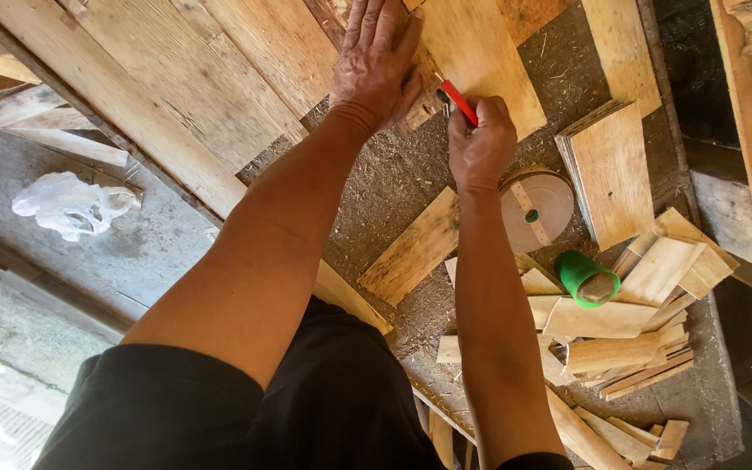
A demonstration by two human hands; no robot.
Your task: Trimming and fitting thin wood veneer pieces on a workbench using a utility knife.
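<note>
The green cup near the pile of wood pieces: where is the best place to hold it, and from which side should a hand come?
Grip the green cup around its round outer wall, across the middle. It seems to lie tilted, mouth toward the wood offcuts, so a hand should probably come from above, on the open sawdust side facing the round wooden disc. The offcuts crowd its other side.

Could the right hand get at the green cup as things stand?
Probably yes, once it frees itself: the right hand holds a red pencil, and the green cup lies uncovered on its side among wood offcuts, nothing between.
</note>
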